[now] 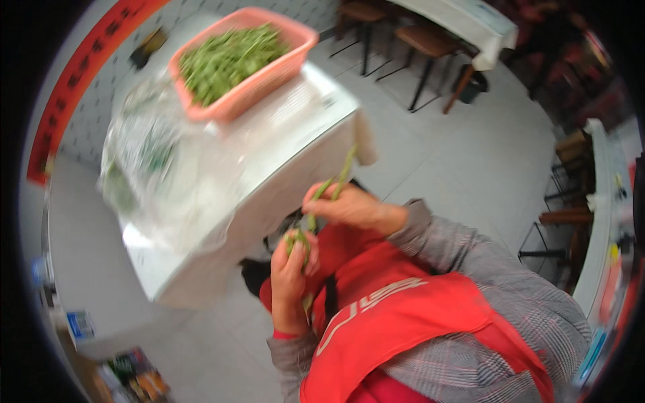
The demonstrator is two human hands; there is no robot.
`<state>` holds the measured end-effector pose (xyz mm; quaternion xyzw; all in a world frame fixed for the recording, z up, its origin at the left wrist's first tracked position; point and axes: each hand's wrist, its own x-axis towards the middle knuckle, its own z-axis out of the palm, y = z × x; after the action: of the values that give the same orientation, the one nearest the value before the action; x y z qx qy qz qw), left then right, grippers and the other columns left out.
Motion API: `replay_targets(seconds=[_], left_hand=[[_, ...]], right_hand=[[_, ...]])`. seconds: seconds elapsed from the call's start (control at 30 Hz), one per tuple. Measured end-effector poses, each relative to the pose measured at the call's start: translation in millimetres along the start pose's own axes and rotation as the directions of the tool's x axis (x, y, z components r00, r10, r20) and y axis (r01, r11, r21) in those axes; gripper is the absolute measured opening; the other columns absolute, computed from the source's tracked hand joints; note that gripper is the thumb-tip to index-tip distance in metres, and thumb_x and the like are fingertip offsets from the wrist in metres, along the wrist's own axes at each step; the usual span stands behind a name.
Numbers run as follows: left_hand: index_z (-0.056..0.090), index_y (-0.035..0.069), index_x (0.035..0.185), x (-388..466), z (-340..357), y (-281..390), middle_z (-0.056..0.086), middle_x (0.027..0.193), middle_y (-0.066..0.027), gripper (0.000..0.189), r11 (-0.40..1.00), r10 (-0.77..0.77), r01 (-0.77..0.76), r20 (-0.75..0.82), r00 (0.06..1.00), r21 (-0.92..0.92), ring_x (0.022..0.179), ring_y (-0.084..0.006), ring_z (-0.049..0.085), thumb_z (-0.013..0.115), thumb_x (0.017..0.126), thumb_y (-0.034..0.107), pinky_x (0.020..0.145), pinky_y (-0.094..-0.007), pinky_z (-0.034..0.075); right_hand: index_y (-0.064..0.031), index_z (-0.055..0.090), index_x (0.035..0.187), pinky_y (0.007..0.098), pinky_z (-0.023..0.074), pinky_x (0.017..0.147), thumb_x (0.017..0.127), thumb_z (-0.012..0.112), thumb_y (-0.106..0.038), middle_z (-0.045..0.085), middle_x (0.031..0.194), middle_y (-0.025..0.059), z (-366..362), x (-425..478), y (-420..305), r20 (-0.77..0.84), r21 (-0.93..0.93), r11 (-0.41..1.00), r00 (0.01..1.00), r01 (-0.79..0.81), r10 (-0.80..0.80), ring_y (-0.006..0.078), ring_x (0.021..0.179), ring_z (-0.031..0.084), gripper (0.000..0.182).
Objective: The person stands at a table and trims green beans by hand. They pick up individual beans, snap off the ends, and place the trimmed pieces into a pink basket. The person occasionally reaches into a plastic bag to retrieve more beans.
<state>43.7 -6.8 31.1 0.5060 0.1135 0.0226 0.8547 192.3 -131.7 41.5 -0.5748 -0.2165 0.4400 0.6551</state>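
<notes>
Over my lap, my left hand (295, 259) is closed around several short green bean pieces (298, 244). Just above it, my right hand (350, 206) pinches long green bean pods (344, 169) between thumb and fingers; their ends stick out past the hand on both sides. The two hands are close together but apart. A pink plastic basket (247, 98) heaped with green bean pieces (227, 60) stands on the far part of the table. Nearer me on the same table lies a clear plastic bag (166, 166) with some green vegetable inside, blurred.
The cloth-covered table (274, 174) has its edge just beyond my hands. My red apron (398, 322) covers my lap. Wooden stools (428, 43) and another table (468, 20) stand at the back, with a dark bin (473, 88). Packaged goods (136, 375) sit at lower left.
</notes>
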Motion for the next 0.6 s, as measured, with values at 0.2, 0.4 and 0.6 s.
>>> replay_targets(seconds=[0.2, 0.4, 0.6], left_hand=[[0.050, 0.001, 0.104, 0.3, -5.2, -5.3, 0.048, 0.075, -0.0023, 0.019, 0.992, -0.022, 0.006, -0.124, 0.992, -0.129, 0.058, -0.0085, 0.038, 0.041, 0.097, 0.017, 0.054, -0.0228, 0.034], [0.053, 0.002, 0.105, 1.7, -23.5, -22.9, 0.054, 0.082, -0.0018, 0.019, 0.997, -0.036, 0.040, -0.060, 0.998, 0.063, 0.066, -0.0081, 0.044, 0.044, 0.097, 0.017, 0.059, -0.0224, 0.037], [0.053, 0.004, 0.098, 1.2, -26.0, -27.5, 0.055, 0.076, 0.0007, 0.018, 0.946, -0.172, 0.207, -0.153, 0.973, 0.251, 0.062, -0.0059, 0.045, 0.045, 0.098, 0.019, 0.055, -0.0201, 0.036]], right_hand=[[-0.0040, 0.059, 0.101, 0.0226, 0.0446, 0.065, 0.091, 0.057, -0.016, 0.061, 0.084, -0.0007, 9.1, -0.4, 17.3, 0.130, -0.013, 0.998, 0.989, 0.069, -0.067, 0.0074, 0.074, 0.054, 0.016], [-0.0008, 0.055, 0.102, 0.0247, 0.0475, 0.074, 0.091, 0.057, -0.009, 0.060, 0.084, 0.0024, 4.0, 7.4, 26.8, 0.217, -0.225, 0.970, 0.975, 0.092, -0.042, 0.0091, 0.078, 0.058, 0.014], [-0.0016, 0.056, 0.098, 0.0253, 0.0468, 0.070, 0.089, 0.059, -0.011, 0.060, 0.078, 0.0011, 6.8, 8.2, 25.3, 0.232, -0.480, 0.862, 0.971, 0.164, -0.056, 0.0101, 0.078, 0.058, 0.014]])
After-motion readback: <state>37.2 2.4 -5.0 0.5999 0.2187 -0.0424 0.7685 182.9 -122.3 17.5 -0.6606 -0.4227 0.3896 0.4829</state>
